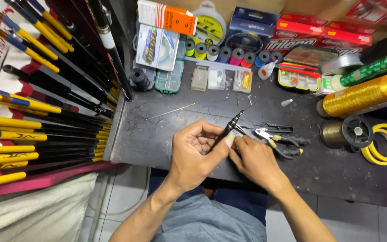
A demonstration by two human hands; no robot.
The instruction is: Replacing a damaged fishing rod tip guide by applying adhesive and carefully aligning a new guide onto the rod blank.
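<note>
My left hand (pixel 196 154) grips a thin black rod-like tool (pixel 230 125) that points up and to the right over a dark worktable (pixel 157 134). The fingers of my right hand (pixel 255 159) pinch the same tool at its lower part, right beside my left thumb. Both hands meet near the table's front edge. Pliers with black and yellow handles (pixel 277 142) lie just to the right of my right hand.
Yellow, blue and black fishing rods (pixel 41 112) are stacked at the left. Line spools, small tackle boxes (pixel 169 80) and cartons fill the back. A gold thread cone (pixel 363 94), a reel spool (pixel 348 132) and yellow rings (pixel 384 143) sit at right. A thin needle (pixel 171 111) lies on the table.
</note>
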